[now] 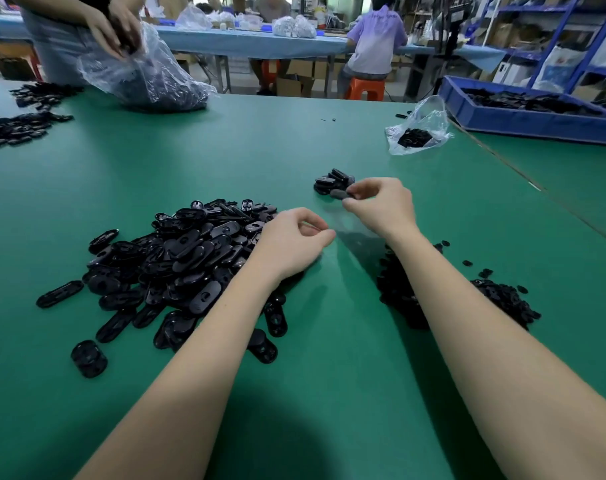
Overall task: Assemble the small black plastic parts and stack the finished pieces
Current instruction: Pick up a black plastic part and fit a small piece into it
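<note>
While the green table [329, 393] holds a big heap of black oval parts [177, 268] by the left hand [291, 244], that hand curls around nothing. Just ahead, the right hand [381, 206] pinches one black piece [339, 194] beside the small finished stack [331, 181].

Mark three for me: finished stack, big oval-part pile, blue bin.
finished stack [329, 183], head view, on the dark pieces left of the right hand.
oval-part pile [187, 258], head view, middle of the heap.
blue bin [523, 121], head view, near side wall.
</note>
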Demonstrator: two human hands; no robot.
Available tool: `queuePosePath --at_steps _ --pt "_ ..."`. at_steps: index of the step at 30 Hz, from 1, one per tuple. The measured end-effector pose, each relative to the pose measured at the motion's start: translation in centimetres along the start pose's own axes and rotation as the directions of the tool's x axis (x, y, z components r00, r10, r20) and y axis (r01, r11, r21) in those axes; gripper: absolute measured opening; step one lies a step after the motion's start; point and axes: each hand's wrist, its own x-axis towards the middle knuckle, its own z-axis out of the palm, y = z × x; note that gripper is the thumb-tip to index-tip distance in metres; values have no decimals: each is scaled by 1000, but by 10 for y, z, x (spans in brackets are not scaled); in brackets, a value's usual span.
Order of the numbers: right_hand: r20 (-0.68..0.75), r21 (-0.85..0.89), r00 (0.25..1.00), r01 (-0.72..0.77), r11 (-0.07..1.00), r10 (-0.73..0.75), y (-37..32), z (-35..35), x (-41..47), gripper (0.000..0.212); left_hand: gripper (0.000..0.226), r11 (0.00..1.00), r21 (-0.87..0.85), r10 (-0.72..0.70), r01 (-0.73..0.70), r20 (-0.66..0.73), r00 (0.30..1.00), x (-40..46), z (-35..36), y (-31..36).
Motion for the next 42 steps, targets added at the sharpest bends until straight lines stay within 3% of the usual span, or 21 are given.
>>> queuePosePath --at_steps 4,8,12,19,23,26,28,30,33,36,42 --pt "-70 -59 997 -34 998 30 -21 12 40 15 8 980 191 51 -59 45 998 -2 2 1" --pt "-83 -216 996 -30 976 12 -32 23 66 5 8 966 237 78 -98 94 993 -3 -2 2" --pt "-41 -315 999 -28 949 16 -25 31 72 13 9 960 252 101 -123 99 990 -3 -2 2" --pt "-91 -238 995 4 971 -27 -24 14 52 19 3 961 232 125 -150 117 985 -4 -6 5" --pt "-13 -214 1000 3 977 -6 -14 -4 12 12 26 946 247 199 -211 73 977 -3 -12 7" --pt "43 -252 999 -12 968 24 -1 -11 -21 9 40 884 384 279 -267 25 960 -2 -17 5" --pt "59 -262 998 -12 965 28 6 -15 -37 8 39 769 587 295 -253 25 955 1 -18 0" --pt "52 -257 998 -5 966 19 11 -18 -47 8 39 644 737 251 -204 49 967 3 -18 -4" --pt "33 -253 999 -3 968 12 14 -20 -54 10 50 545 816 162 -190 119 980 2 -15 -8" --pt "45 -241 999 -9 971 20 15 -21 -56 10 50 498 843 103 -200 172 980 2 -12 -10" --pt "91 -211 996 1 978 18 15 -28 -54 8 18 569 796 332 -205 5 943 -2 -12 -8"
